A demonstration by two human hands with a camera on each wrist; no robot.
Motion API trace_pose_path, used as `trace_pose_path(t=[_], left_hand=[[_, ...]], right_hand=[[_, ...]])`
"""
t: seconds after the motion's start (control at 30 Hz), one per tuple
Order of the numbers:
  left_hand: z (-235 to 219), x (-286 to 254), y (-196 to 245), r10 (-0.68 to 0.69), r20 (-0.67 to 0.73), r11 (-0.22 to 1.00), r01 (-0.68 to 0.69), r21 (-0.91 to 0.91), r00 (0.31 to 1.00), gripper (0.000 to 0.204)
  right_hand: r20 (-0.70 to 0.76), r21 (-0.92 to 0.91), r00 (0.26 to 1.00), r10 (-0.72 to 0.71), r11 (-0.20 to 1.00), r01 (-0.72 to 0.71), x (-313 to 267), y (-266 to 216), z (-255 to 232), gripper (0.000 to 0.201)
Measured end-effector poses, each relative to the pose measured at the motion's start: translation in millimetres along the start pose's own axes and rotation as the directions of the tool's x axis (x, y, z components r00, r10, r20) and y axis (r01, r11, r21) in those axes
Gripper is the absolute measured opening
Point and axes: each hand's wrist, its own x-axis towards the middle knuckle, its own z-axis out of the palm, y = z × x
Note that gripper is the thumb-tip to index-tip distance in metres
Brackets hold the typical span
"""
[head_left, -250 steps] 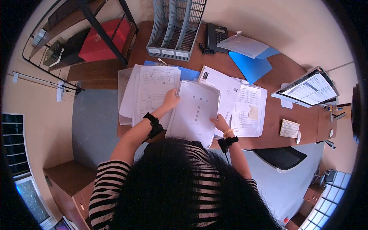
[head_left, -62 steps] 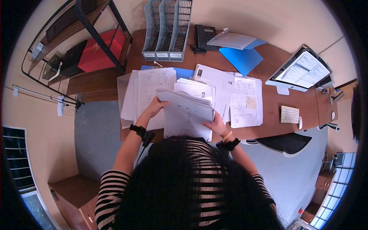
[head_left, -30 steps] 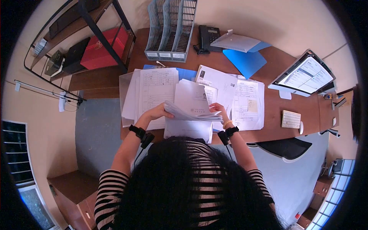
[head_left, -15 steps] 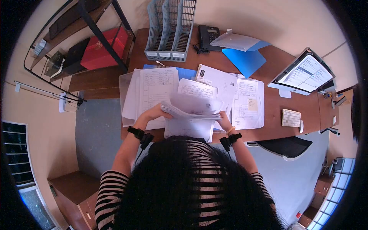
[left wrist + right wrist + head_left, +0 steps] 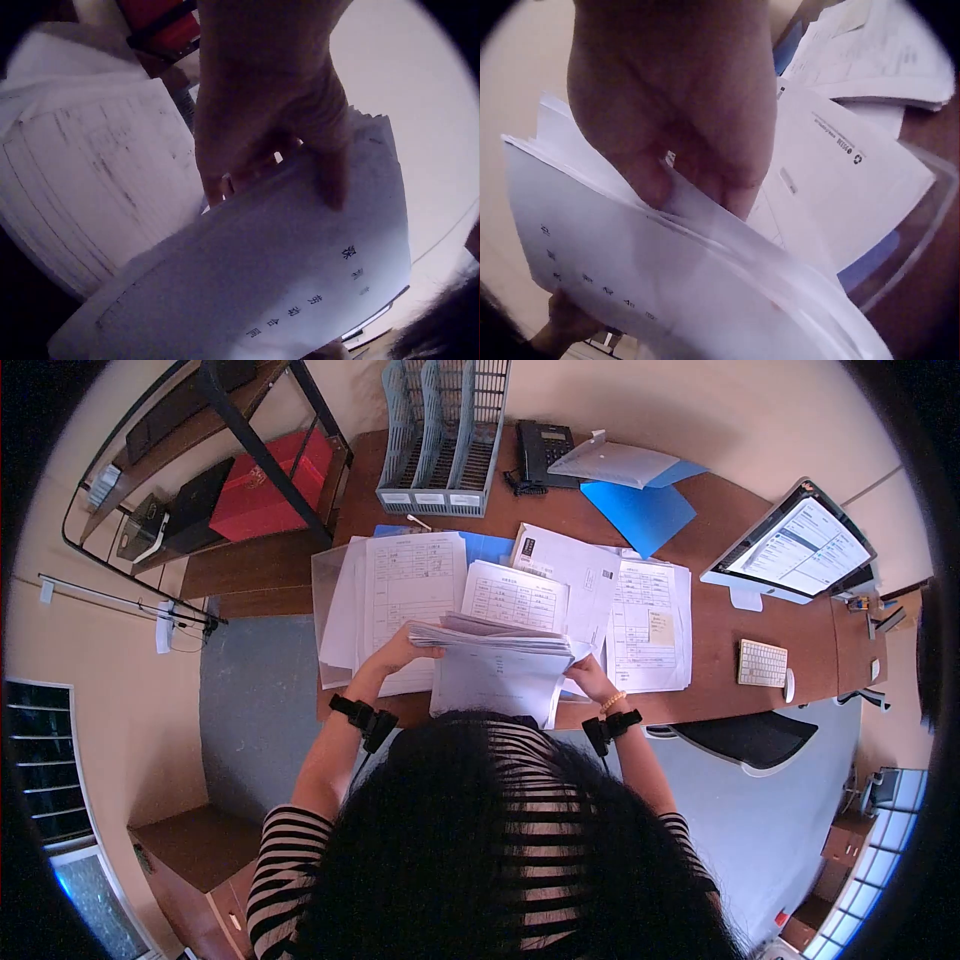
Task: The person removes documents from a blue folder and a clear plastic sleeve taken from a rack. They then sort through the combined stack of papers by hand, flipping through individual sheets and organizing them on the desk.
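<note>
A thick bundle of stapled-looking white paper sheets [image 5: 500,668] stands tilted up on edge between both hands, its printed cover facing the body. My left hand [image 5: 398,652] grips the bundle's left end; in the left wrist view the thumb presses on the cover [image 5: 300,247] and the fingers go behind. At the opposite end, my right hand [image 5: 593,678] pinches the edge, with the thumb among slightly fanned sheets [image 5: 727,247] in the right wrist view. Just beyond the bundle lies a printed form [image 5: 515,595] with a table on it.
More forms [image 5: 412,585] lie to the left, and a large white envelope [image 5: 575,570] and a form pile [image 5: 648,625] to the right. Farther back stand a grey file rack [image 5: 440,450], a telephone [image 5: 545,450] and a blue folder [image 5: 640,515]. A keyboard [image 5: 762,662] and monitor [image 5: 800,550] are at right.
Sheets that were in blurred motion above the bundle half a second ago now sit together in it. The bundle, lying flat at first, is raised on edge, and the form behind shows.
</note>
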Motion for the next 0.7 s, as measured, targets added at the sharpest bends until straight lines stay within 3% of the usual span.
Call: trace_pose_path(t=[0.1,0.17,0.27,0.3,0.33,0.4,0.6,0.7], left_hand=[[2.7,-0.8,2.9,0.016,0.004,1.000,-0.016,0.010,1.000,0.027],[1.3,2.2,-3.2,-0.043,0.095,0.999,0.041,0.022,0.995,0.043],[5.7,1.9,3.5,-0.042,0.135,0.997,0.033,0.071,0.990,0.043],[6.8,3.3,3.5,-0.043,0.134,0.997,0.034,0.071,0.990,0.043],[7.5,5.1,3.4,-0.055,0.138,0.995,0.042,0.092,0.989,0.044],[7.4,7.0,4.7,-0.065,0.143,0.992,0.049,0.114,0.988,0.045],[6.9,12.8,4.7,-0.067,0.162,0.998,0.063,0.030,0.985,0.046],[6.0,13.2,2.7,-0.055,0.161,0.998,0.050,0.035,0.985,0.046]], right_hand=[[-0.075,0.011,0.997,0.031,0.999,-0.030,-1.4,0.4,1.5,0.028],[0.013,0.359,0.998,0.063,0.931,-0.064,0.9,-0.5,0.0,0.032],[0.046,0.517,0.995,0.087,0.850,-0.098,14.0,8.4,-18.0,0.035],[-0.131,0.490,0.981,0.146,0.869,-0.064,18.8,21.9,-20.6,0.036],[-0.129,0.491,0.981,0.145,0.869,-0.064,23.5,30.2,-23.3,0.036],[-0.303,0.319,0.922,0.242,0.937,-0.141,30.8,37.0,-27.1,0.037],[-0.288,0.231,0.933,0.215,0.961,-0.150,30.0,7.5,-13.0,0.038],[-0.219,0.229,0.966,0.135,0.970,-0.083,39.8,29.6,-20.5,0.036]])
